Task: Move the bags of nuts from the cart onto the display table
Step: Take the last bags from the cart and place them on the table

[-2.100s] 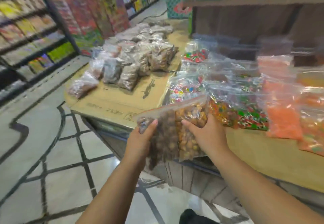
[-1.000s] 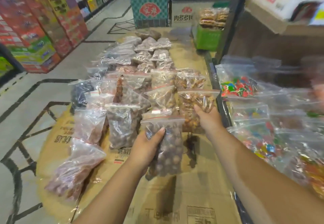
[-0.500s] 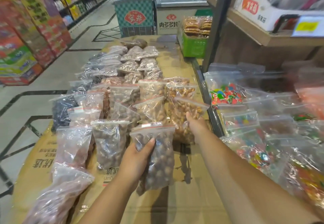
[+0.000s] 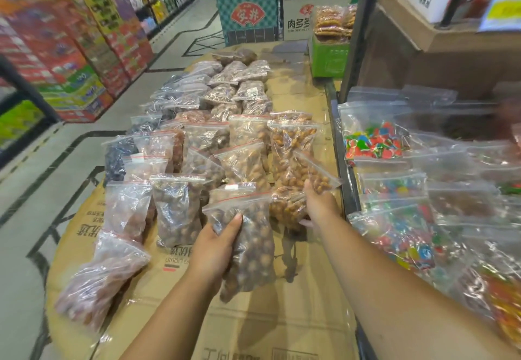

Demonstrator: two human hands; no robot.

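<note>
At the far left stand stacked boxes (image 4: 56, 58) of goods along the shop aisle, with grey floor (image 4: 25, 218) between them and the display table (image 4: 282, 317), whose top is covered in flattened cardboard. Rows of clear zip bags of nuts (image 4: 225, 123) lie across that cardboard, running from the near edge toward the back. Nearest on the left, one bag (image 4: 98, 280) lies flat and slightly askew; behind it stand two more, a pale one (image 4: 127, 210) and a darker one (image 4: 176, 207), side by side.

The left hand (image 4: 215, 247) is curled around the left edge of a bag of dark round nuts (image 4: 251, 247), thumb laid over the front of the plastic, fingers hidden behind it. The bag hangs upright, its lower end down by the cardboard just in front of the rows; I cannot tell whether it touches.

To its right, the right hand (image 4: 317, 204) grasps a bag of orange-brown nuts (image 4: 293, 190) by its right side, fingers wrapped under and behind, the top of the bag tipped to the right. This bag lies at the right end of the front row, against the bags behind it, near the table's right edge.

Further right, past a dark metal post (image 4: 356, 35), bags of bright coloured sweets (image 4: 375, 142) cover a neighbouring shelf.
</note>
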